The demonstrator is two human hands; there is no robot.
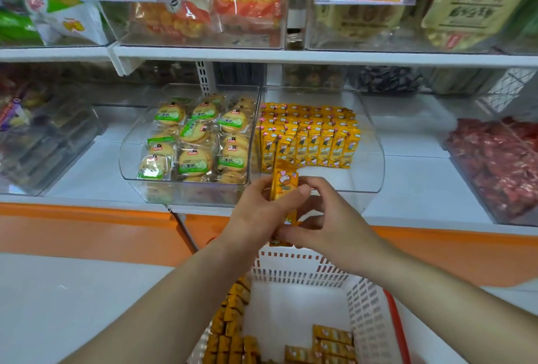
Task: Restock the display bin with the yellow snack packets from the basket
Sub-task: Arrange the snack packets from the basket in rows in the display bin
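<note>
Two hands meet just in front of the bin point(367, 180), at its front lip, and together they grip one upright bundle of yellow packets point(283, 186). The left hand point(256, 212) is curled round the bundle from the left. The right hand point(323, 218) pinches it from the right, one finger near the top and another at the bottom end. Inside the bin, stocked packets point(308, 136) stand in tidy rows across the back and middle, with bare floor at the front. Below the bin, nearer the camera, sits the white basket point(297, 267), with spare packets point(233, 320) along its left side and in its near right corner. Directly left of the bin is a clear tray of biscuits point(189, 142). Well to the right of the bin lie red sweets point(495, 160).
</note>
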